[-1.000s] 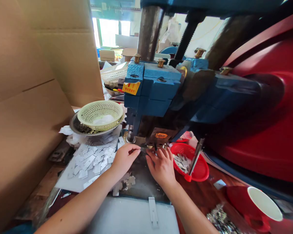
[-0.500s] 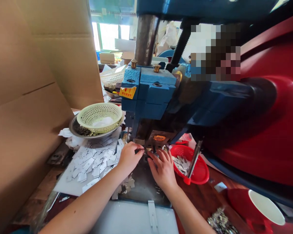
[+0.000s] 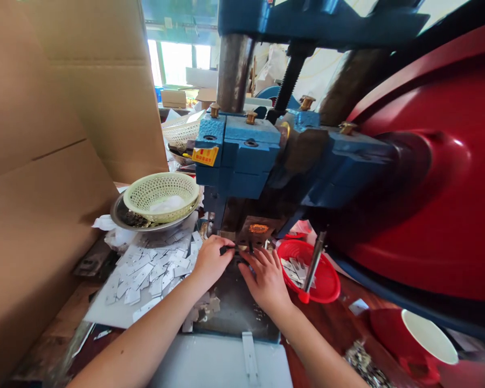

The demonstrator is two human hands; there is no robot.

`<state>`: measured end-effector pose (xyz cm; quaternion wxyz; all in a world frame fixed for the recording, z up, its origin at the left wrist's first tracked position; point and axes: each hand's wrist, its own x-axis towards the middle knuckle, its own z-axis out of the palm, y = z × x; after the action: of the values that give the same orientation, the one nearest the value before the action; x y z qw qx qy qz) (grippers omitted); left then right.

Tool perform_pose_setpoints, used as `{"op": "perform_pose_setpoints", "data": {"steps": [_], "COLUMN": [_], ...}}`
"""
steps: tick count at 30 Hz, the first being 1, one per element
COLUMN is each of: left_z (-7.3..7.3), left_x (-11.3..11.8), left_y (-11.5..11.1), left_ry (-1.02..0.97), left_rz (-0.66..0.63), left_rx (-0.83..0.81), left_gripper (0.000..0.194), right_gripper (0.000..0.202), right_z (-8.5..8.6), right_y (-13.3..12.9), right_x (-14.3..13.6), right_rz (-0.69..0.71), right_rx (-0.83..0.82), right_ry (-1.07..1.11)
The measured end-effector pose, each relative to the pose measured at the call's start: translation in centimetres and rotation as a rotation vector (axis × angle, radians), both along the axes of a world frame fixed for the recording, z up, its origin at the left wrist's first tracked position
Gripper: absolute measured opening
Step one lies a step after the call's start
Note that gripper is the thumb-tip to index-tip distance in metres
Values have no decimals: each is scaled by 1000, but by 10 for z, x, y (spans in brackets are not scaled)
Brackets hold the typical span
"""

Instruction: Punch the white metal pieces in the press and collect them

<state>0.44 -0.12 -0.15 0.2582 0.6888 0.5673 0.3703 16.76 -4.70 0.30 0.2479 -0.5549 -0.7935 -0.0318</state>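
My left hand [image 3: 213, 261] is at the foot of the blue press [image 3: 237, 178], its thumb and index finger pinched together at the die. A small dark thing shows at those fingertips, too hidden to name. Just to the right, my right hand [image 3: 267, 277] reaches to the same spot with fingers stretched forward and thumb apart; nothing shows in its grasp. Flat metal plates [image 3: 145, 277] with small holes lie loosely piled beside my left forearm. A single long metal strip [image 3: 249, 355] rests on the pale board [image 3: 210, 361] between my forearms.
A red plastic basket [image 3: 331, 288] holding metal pieces stands right of the press, with a metal lever [image 3: 316, 258] in front. At left, a pale green basket [image 3: 161, 183] sits in a metal bowl [image 3: 119, 218]. Cardboard [image 3: 36, 215] walls the left; a big red wheel [image 3: 440, 215] fills the right.
The view has shifted slightly, so the press and baskets appear a little farther left. Both hands stay at the die with nearly the same finger positions.
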Motion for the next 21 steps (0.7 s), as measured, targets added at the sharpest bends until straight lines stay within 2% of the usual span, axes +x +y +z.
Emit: {"op": "perform_pose_setpoints", "data": {"steps": [5, 14, 18, 21], "left_z": [2, -4, -3, -1], "left_x": [-1, 0, -1, -3], "left_y": [-3, 3, 5, 3], "left_ry": [6, -42, -68, -83], "left_rz": [16, -62, -78, -62], "left_rx": [19, -31, -34, -32], "left_gripper": [12, 17, 16, 14], "right_gripper": [29, 24, 23, 26], "right_z": [-5, 11, 8, 1], "right_y": [-2, -1, 7, 6], "right_x": [6, -3, 0, 11], "right_rz": [12, 4, 53, 79], "right_rx": [22, 64, 16, 10], "right_ry": [9, -110, 8, 228]}}
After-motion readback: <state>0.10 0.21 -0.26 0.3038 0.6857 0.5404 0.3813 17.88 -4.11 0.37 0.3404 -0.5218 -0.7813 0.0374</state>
